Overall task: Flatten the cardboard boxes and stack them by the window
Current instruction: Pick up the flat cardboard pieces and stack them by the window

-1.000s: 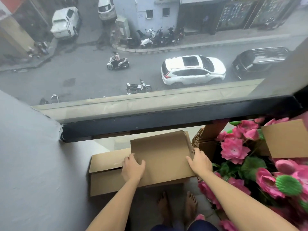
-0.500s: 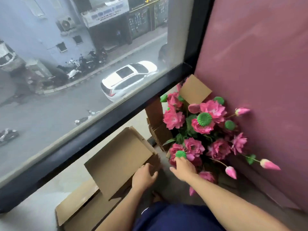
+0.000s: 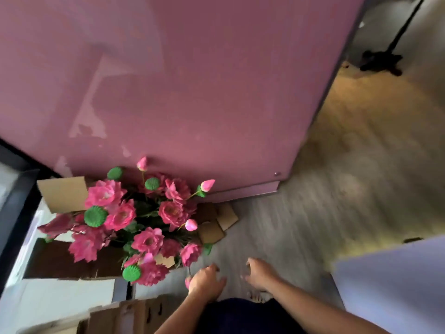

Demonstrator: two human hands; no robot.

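Observation:
The stack of flattened cardboard [image 3: 134,312] lies at the bottom left, near the black window frame [image 3: 14,213], only partly in view. My left hand [image 3: 207,280] hovers over the floor to its right with loosely curled fingers, holding nothing. My right hand [image 3: 261,273] is beside it, also relaxed and holding nothing. Both hands are apart from the cardboard. The frame is blurred by motion.
A cardboard box [image 3: 65,196] full of pink artificial flowers [image 3: 134,220] stands against a pink wall [image 3: 192,80]. Small cardboard flaps [image 3: 221,220] lie at the wall's foot. Grey floor [image 3: 313,213] stretches to the right; a pale panel [image 3: 397,280] is at right, a black stand base [image 3: 380,61] far off.
My view has swung right, away from the window toward the pink wall and floor. Both hands have let go of the flattened cardboard and moved right over the floor.

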